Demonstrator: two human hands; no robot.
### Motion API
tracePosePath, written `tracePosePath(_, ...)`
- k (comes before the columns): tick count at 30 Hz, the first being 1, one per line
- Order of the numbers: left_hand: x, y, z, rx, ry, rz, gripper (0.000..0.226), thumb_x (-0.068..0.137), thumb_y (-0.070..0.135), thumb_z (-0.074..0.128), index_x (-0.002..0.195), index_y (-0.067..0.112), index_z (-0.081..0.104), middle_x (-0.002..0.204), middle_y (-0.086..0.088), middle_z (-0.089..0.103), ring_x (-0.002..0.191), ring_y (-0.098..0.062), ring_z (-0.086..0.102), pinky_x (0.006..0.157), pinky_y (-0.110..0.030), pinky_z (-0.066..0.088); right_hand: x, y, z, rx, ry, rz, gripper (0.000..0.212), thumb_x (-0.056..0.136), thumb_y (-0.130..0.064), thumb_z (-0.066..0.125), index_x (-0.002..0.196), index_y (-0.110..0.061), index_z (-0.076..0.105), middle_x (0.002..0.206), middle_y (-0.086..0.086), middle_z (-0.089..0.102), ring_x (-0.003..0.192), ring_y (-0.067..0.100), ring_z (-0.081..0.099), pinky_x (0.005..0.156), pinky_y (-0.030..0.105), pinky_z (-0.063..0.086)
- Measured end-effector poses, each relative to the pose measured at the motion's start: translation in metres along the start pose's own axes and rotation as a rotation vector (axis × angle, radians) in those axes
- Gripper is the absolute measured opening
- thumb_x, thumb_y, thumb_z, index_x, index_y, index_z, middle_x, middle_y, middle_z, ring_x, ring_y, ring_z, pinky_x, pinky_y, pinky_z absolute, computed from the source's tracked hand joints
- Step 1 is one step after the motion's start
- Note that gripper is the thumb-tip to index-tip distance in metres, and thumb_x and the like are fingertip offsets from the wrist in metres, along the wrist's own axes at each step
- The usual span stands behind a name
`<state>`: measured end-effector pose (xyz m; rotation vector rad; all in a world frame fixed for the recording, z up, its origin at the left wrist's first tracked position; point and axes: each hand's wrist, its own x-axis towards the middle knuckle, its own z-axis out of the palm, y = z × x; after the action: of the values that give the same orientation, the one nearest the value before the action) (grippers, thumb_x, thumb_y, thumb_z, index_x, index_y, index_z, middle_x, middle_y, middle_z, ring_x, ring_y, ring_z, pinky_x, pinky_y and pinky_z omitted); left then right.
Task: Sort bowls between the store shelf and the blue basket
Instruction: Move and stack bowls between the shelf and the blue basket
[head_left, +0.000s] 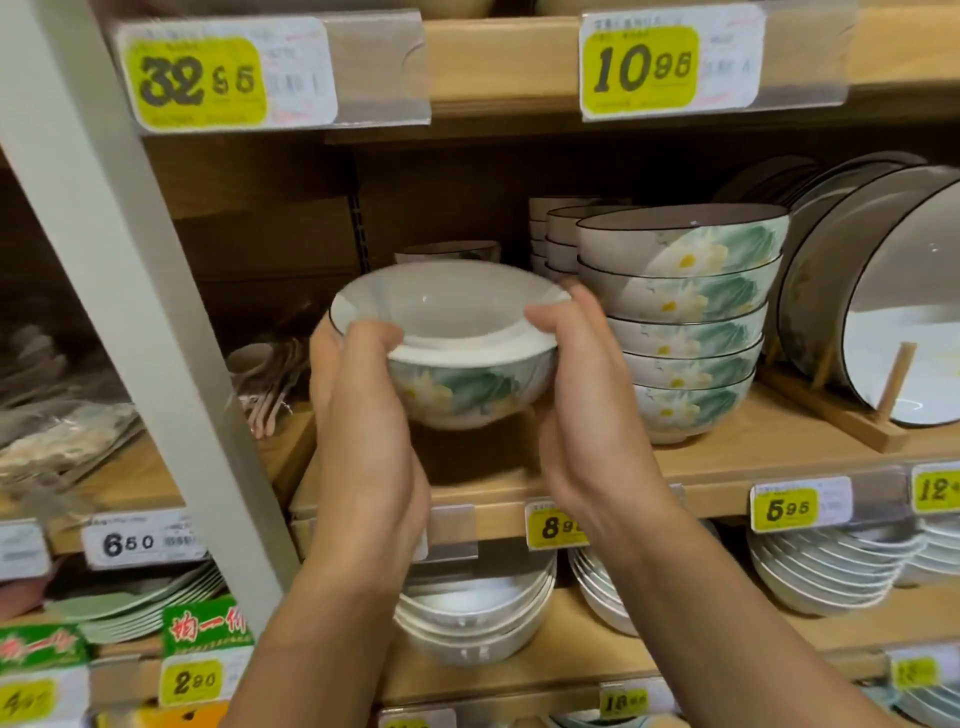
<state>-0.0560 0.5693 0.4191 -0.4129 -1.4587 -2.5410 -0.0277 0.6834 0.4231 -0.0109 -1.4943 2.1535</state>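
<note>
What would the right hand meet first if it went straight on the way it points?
Probably the stack of lotus bowls: the right hand, gripping the held bowl, points into the shelf close beside it. Depth is unclear.

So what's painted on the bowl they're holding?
White-yellow flowers and green leaves on the bowl, plain pale inside, thin dark rim; seen in the head view.
</note>
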Motion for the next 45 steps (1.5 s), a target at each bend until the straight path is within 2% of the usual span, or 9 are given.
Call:
tracePosePath(2, 0.027, 0.008, 0.01, 0.023, 0.021, 0.004, 0.054, 0.073, 0.029, 0.053, 0.123, 0.007, 0.057, 0.118, -0.015, 0.066, 0.108, -0.027, 0.064, 0.081, -0.036, 0.054, 0.019, -0.013, 0.012, -0.102, 0.074, -0.088, 0.05, 0.071, -0.039, 0.055, 0.114, -0.014, 0.056, 0.11, 0.005, 0.065, 0.102, 0.018, 0.063, 0.079, 0.035, 0.05)
tracePosePath(4, 0.055, 0.007, 0.025, 0.065, 0.069, -0.015, 0.057, 0.072, 0.034, 0.052, 0.12, 0.006, 0.057, 0.115, -0.017, 0.066, 0.102, -0.027, 0.066, 0.074, -0.036, 0.055, 0.042, -0.022, 0.024, -0.172, 0.183, -0.127, 0.038, 0.068, -0.043, 0.054, 0.099, -0.022, 0.059, 0.102, 0.001, 0.067, 0.097, 0.017, 0.063, 0.083, 0.042, 0.052)
tracePosePath(9, 0.114, -0.008, 0.048, 0.163, 0.332, -0.067, 0.055, 0.093, 0.049, 0.046, 0.138, 0.017, 0.047, 0.132, -0.012, 0.057, 0.117, -0.03, 0.056, 0.103, -0.043, 0.044, 0.081, -0.013, 0.044, -0.283, 0.277, -0.163, 0.08, 0.065, -0.05, 0.044, 0.14, -0.02, 0.047, 0.136, 0.006, 0.055, 0.123, 0.024, 0.051, 0.097, 0.025, 0.039)
tracePosePath(11, 0.129, -0.013, 0.046, 0.255, 0.36, -0.026, 0.053, 0.096, 0.048, 0.042, 0.138, 0.016, 0.047, 0.135, -0.013, 0.054, 0.122, -0.031, 0.052, 0.106, -0.041, 0.039, 0.091, -0.003, 0.046, -0.293, 0.273, -0.189, 0.083, 0.065, -0.047, 0.044, 0.142, -0.018, 0.043, 0.139, 0.008, 0.052, 0.125, 0.024, 0.05, 0.102, 0.032, 0.041)
tracePosePath(20, 0.145, -0.05, 0.03, 0.353, 0.215, 0.02, 0.044, 0.093, 0.046, 0.038, 0.121, 0.019, 0.06, 0.11, -0.002, 0.061, 0.104, -0.024, 0.056, 0.083, -0.032, 0.04, 0.129, 0.035, 0.038, -0.365, 0.284, -0.165, 0.06, 0.089, -0.035, 0.053, 0.145, -0.015, 0.041, 0.144, 0.009, 0.049, 0.132, 0.027, 0.046, 0.109, 0.043, 0.039)
tracePosePath(26, 0.156, -0.062, 0.027, 0.404, 0.307, -0.032, 0.048, 0.092, 0.049, 0.033, 0.118, 0.018, 0.059, 0.121, -0.007, 0.06, 0.114, -0.03, 0.052, 0.101, -0.043, 0.039, 0.144, 0.05, 0.035, -0.411, 0.284, -0.104, 0.077, 0.073, -0.048, 0.042, 0.144, -0.017, 0.039, 0.143, 0.008, 0.049, 0.129, 0.028, 0.046, 0.107, 0.042, 0.038)
tracePosePath(32, 0.165, -0.073, 0.023, 0.438, 0.339, -0.058, 0.048, 0.098, 0.044, 0.029, 0.126, 0.016, 0.057, 0.133, -0.012, 0.055, 0.121, -0.032, 0.048, 0.096, -0.038, 0.033, 0.157, 0.06, 0.029, -0.469, 0.303, -0.086, 0.064, 0.092, -0.044, 0.048, 0.148, -0.017, 0.034, 0.148, 0.007, 0.044, 0.135, 0.028, 0.041, 0.11, 0.041, 0.034)
tracePosePath(38, 0.159, -0.073, 0.022, 0.516, 0.297, -0.064, 0.046, 0.103, 0.032, 0.023, 0.129, 0.009, 0.052, 0.134, -0.016, 0.052, 0.122, -0.033, 0.046, 0.083, -0.029, 0.026, 0.155, 0.063, 0.028, -0.501, 0.281, -0.113, 0.066, 0.093, -0.047, 0.043, 0.151, -0.021, 0.026, 0.153, 0.007, 0.038, 0.138, 0.029, 0.037, 0.112, 0.046, 0.033)
tracePosePath(45, 0.149, -0.066, 0.021, 0.473, 0.263, -0.092, 0.046, 0.101, 0.035, 0.026, 0.129, 0.012, 0.054, 0.13, -0.016, 0.055, 0.119, -0.033, 0.05, 0.09, -0.032, 0.035, 0.139, 0.057, 0.032, -0.452, 0.251, -0.075, 0.077, 0.083, -0.054, 0.041, 0.152, -0.025, 0.023, 0.154, 0.007, 0.036, 0.138, 0.029, 0.036, 0.11, 0.042, 0.031)
